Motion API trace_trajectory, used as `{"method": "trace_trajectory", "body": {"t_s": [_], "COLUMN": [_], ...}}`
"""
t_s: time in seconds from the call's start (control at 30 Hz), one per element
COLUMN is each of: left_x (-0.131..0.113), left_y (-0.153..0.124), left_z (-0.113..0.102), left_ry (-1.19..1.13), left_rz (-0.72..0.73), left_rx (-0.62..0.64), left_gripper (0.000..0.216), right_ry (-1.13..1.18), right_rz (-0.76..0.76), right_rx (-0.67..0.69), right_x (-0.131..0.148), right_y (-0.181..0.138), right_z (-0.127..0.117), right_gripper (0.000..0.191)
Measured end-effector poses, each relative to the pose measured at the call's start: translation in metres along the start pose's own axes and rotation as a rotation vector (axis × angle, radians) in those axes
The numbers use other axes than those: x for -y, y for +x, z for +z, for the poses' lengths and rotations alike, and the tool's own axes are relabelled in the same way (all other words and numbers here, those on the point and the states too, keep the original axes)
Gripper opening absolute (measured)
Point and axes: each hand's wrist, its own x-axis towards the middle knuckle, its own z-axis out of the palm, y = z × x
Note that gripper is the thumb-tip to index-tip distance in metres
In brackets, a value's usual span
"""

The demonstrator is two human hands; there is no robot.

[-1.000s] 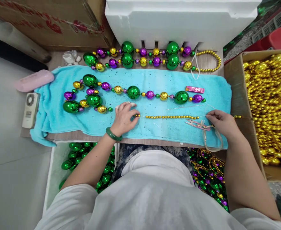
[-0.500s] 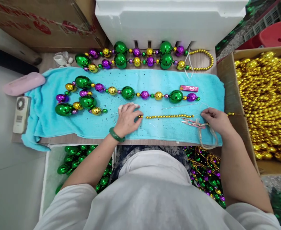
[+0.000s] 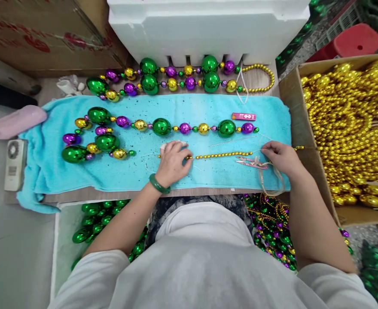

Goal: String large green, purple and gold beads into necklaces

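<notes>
Gold beads [image 3: 224, 155] in a line on blue towel [image 3: 221, 178], between the 2 hands. Left hand [image 3: 174, 161]: grip nearly closed, thumb and finger pinching a few of these beads; right hand [image 3: 281, 156]: grip closed at the fingertips on white thread [image 3: 256, 150] off the row's end. Snips [image 3: 251, 163] just beside right hand, needle [image 3: 232, 141] beyond the row.

left hand [image 3: 175, 161] palm down, right hand [image 3: 281, 158] pinching
</notes>
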Motion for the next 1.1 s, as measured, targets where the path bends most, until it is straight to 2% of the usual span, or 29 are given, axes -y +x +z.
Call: {"method": "trace_trajectory", "body": {"t_s": [0.17, 0.33, 0.47, 0.7, 0.87, 0.97, 1.1], "left_x": [0.010, -0.010, -0.021, -0.007, -0.027, -0.040, -0.036], "left_y": [-0.005, 0.002, 0.009, 0.003, 0.013, 0.022, 0.022], "left_z": [-0.010, 0.001, 0.009, -0.001, 0.008, 0.015, 0.011], "left_ry": [0.034, -0.005, -0.024, 0.012, -0.013, -0.042, -0.005], "left_rz": [-0.057, -0.004, 0.045, -0.024, 0.044, 0.063, 0.050], "left_rx": [-0.014, -0.011, 0.005, -0.006, -0.002, 0.001, 0.013], "left_gripper": [0.015, 0.024, 0.019, 0.017, 0.024, 0.018, 0.011], "right_ry": [0.018, 0.030, 0.022, 0.009, -0.002, 0.007, 0.010], "right_rz": [0.004, -0.008, -0.013, -0.029, -0.030, -0.040, -0.052], "right_rx": [-0.005, -0.019, -0.012, -0.016, -0.008, -0.006, -0.006], "right_x": [0.003, 0.004, 0.005, 0.005, 0.004, 0.003, 0.002], "right_y": [-0.001, -0.002, -0.002, -0.002, -0.002, -0.003, -0.003], "right_z": [0.000, 0.000, -0.001, -0.001, -0.001, 0.000, 0.000], "right_gripper": [0.020, 0.019, 0.019, 0.020, 0.020, 0.020, 0.019]}}
